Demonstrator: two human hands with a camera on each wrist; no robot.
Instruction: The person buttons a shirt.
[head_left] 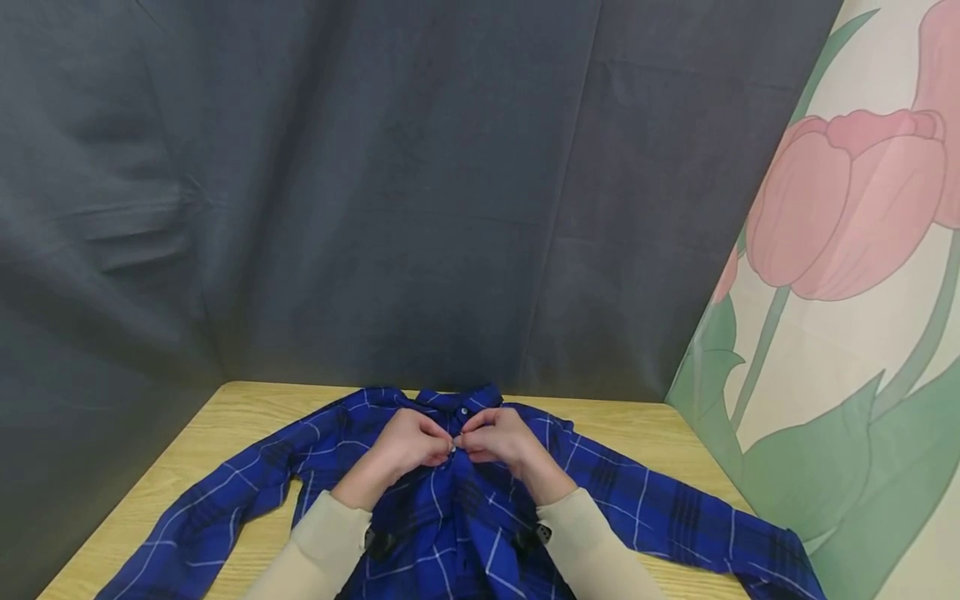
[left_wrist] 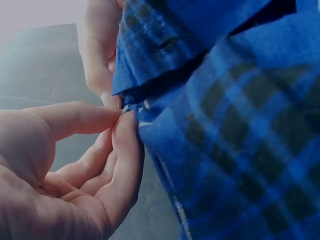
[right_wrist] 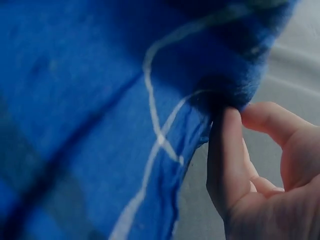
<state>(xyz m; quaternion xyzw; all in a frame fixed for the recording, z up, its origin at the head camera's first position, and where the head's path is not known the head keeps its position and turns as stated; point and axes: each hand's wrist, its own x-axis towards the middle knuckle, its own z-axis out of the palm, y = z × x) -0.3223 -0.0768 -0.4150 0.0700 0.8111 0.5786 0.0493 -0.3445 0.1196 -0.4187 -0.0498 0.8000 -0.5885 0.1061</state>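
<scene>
A blue plaid long-sleeved shirt (head_left: 652, 504) lies front up, its collar (head_left: 480, 398) at the far side and both sleeves spread out. Just below the collar, my left hand (head_left: 411, 437) and right hand (head_left: 504, 435) meet at the shirt's front opening. Between thumb and index finger, the left hand (left_wrist: 85, 170) pinches the placket edge, where a sliver of a pale button shows. Fabric is also pinched in the right hand (right_wrist: 270, 170), whose fingertips are partly hidden by cloth. Above them sits a small button (head_left: 464, 410); the left wrist view shows a buttonhole (left_wrist: 167, 43) in the upper flap.
The shirt rests on a light wooden table (head_left: 258, 404). Behind and to the left hangs a dark grey cloth (head_left: 420, 208). On the right stands a wall painted with pink tulips (head_left: 847, 208). Pale cuffed sleeves (head_left: 322, 542) cover my forearms.
</scene>
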